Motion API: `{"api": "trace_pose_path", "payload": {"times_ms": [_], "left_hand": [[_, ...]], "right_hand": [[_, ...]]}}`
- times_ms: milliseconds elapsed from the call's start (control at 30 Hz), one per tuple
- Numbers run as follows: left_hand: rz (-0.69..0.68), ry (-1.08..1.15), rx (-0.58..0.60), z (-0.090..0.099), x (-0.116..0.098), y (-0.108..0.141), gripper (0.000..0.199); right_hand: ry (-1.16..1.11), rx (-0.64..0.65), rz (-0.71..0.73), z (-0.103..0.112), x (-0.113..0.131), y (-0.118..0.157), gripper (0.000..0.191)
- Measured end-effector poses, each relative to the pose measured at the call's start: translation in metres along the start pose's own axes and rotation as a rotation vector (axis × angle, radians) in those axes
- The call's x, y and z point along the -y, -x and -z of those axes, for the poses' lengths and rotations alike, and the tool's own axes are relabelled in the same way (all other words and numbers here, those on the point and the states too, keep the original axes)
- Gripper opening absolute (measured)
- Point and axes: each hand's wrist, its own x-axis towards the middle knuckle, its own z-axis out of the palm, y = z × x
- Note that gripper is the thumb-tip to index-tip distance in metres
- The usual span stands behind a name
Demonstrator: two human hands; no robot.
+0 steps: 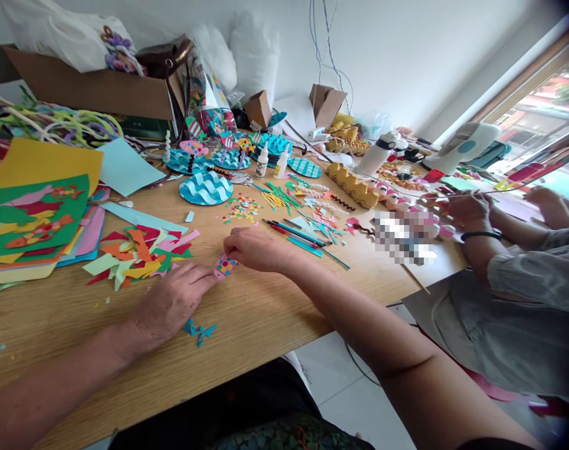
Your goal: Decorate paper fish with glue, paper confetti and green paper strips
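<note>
A small pink paper fish (225, 266) with coloured dots lies on the wooden table between my hands. My left hand (174, 299) rests low on the table, its fingertips holding the fish's left edge. Its thumb is hidden. At the fish's upper right, my right hand (254, 249) has its fingers curled in a pinch; anything between the tips is too small to make out. Loose paper dots (242, 208) are scattered beyond my right hand. Left of them sits a pile of coloured paper scraps (144, 253). Blue paper snippets (201, 332) lie nearer to me.
Coloured sheets (78, 159) are stacked at left. Pens (296, 231), glue bottles (262, 162) and a blue wavy paper disc (206, 188) stand or lie beyond my hands. Finished-looking fish decorations (194, 147) are at the back. Another person's hands (472, 212) work at right.
</note>
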Motion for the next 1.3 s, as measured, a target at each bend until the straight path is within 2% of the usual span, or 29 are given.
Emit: {"api": "trace_pose_path", "payload": {"times_ms": [467,800,1133,1300], "left_hand": [[-0.019,-0.097,0.006,-0.006,0.001,0.004,0.037],[-0.088,-0.170,-0.055,-0.009,0.002,0.004,0.036],[-0.085,-0.165,-0.068,-0.009,0.001,0.003,0.038],[-0.088,-0.174,-0.075,-0.010,0.001,0.004,0.038]], "right_hand": [[0.057,0.005,0.007,-0.006,-0.002,-0.005,0.021],[0.097,0.017,-0.020,-0.005,0.001,-0.006,0.021],[0.151,-0.017,-0.027,-0.009,0.001,-0.009,0.019],[0.177,-0.074,-0.021,-0.011,0.001,-0.008,0.016]]}}
